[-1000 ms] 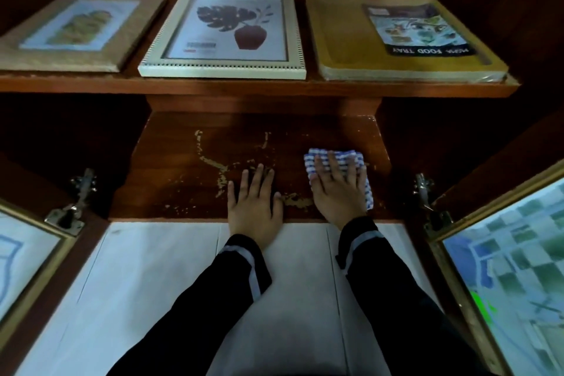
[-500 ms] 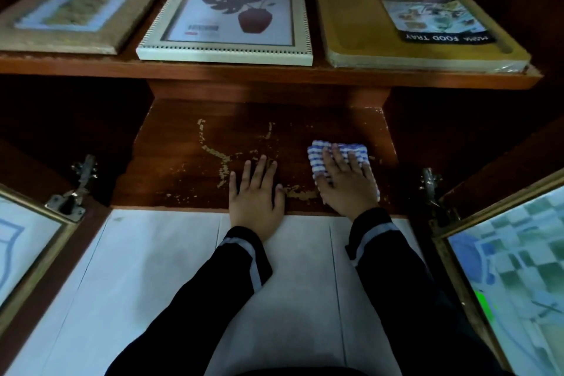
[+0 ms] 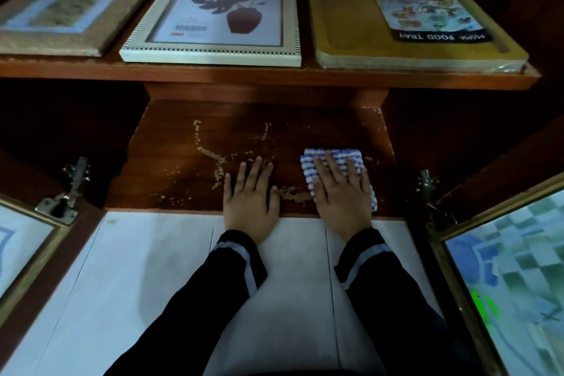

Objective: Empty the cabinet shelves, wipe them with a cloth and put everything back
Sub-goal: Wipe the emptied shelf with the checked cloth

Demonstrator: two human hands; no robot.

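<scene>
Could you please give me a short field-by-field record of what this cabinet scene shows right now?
Left hand: flat on the lower shelf, holding nothing
Right hand: fingers straight, pressing the checked cloth on the same shelf
Lower shelf: finish flaked in pale patches
Upper shelf: brown frame, white frame, food tray, all lying flat
Doors: left door and right door open

The cloth [image 3: 337,162] was blue-and-white checked, the lower shelf [image 3: 183,168] reddish-brown with pale flaked patches. The food tray [image 3: 345,24] was mustard yellow, the middle picture frame [image 3: 210,53] off-white, and the sleeves [image 3: 238,259] black with grey bands.
</scene>
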